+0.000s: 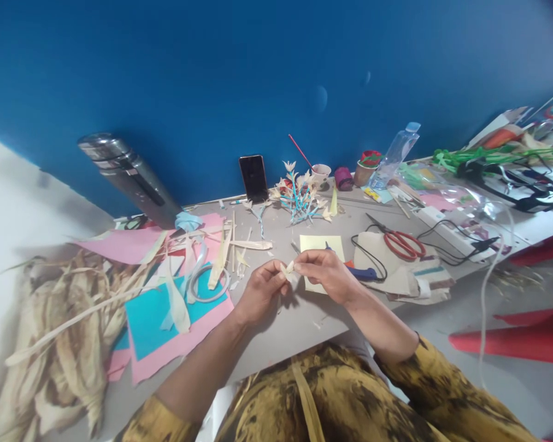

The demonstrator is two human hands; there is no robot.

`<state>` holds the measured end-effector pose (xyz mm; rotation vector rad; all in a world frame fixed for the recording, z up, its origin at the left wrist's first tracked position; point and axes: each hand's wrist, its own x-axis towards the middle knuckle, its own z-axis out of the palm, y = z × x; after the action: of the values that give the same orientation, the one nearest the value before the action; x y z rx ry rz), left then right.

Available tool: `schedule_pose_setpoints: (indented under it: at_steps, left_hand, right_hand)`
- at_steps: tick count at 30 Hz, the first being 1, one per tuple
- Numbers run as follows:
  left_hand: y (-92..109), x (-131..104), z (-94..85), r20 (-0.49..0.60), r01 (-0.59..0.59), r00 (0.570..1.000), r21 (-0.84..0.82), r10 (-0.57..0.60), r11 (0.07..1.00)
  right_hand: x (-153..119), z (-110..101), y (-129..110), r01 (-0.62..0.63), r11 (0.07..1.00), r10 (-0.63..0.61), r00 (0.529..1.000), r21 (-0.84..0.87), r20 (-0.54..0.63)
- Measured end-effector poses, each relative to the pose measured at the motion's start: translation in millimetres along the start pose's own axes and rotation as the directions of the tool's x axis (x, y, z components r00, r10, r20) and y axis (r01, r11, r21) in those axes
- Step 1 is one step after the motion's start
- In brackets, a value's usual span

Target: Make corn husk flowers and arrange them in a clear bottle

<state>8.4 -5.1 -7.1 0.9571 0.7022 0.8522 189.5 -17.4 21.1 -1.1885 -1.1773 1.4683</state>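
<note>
Close to the table's front edge, both hands meet on a small pale corn-husk flower [289, 270]. My left hand [263, 290] pinches it from below and the left, fingers closed. From the right, the thumb and fingertips of my right hand [326, 273] press on its edge; they hide part of it. Under my right hand lies a yellow paper sheet [320, 243]. A blue-handled tool [363, 274] sits just beyond that hand. Behind the hands stands a bunch of husk flowers on blue stems [299, 199], and a small blue-wrapped stem [260, 222] lies near it.
Dried corn husks [64, 344] heap at the left beside blue paper [150, 319] and a wire coil [207, 298]. A steel flask [133, 178], a phone [254, 178] and a plastic bottle [396, 153] stand along the wall. Red-handled scissors [403, 244] and a power strip [451, 232] lie right.
</note>
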Motion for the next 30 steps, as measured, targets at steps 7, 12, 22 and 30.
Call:
schedule_pose_setpoints:
  at_steps: [7,12,22,30]
  left_hand:
    - [-1,1,-8.0,-0.017,-0.102,0.994,0.084,0.104,0.991]
    - [-3,6,-14.6,-0.085,-0.129,0.987,0.081,0.136,0.988]
    - [4,10,-11.3,-0.091,-0.121,0.989,-0.027,0.118,0.992]
    - [7,7,-11.3,0.073,-0.071,0.994,-0.156,0.083,0.985]
  right_hand:
    - [-13,-10,4,0.057,0.992,-0.069,0.992,-0.113,-0.103]
    - [-43,-21,14,0.133,0.924,-0.190,0.973,-0.358,-0.130]
    - [-80,-40,46,0.271,0.740,-0.406,0.909,-0.615,-0.088]
    - [-71,-37,48,0.312,0.652,-0.452,0.891,-0.691,-0.025]
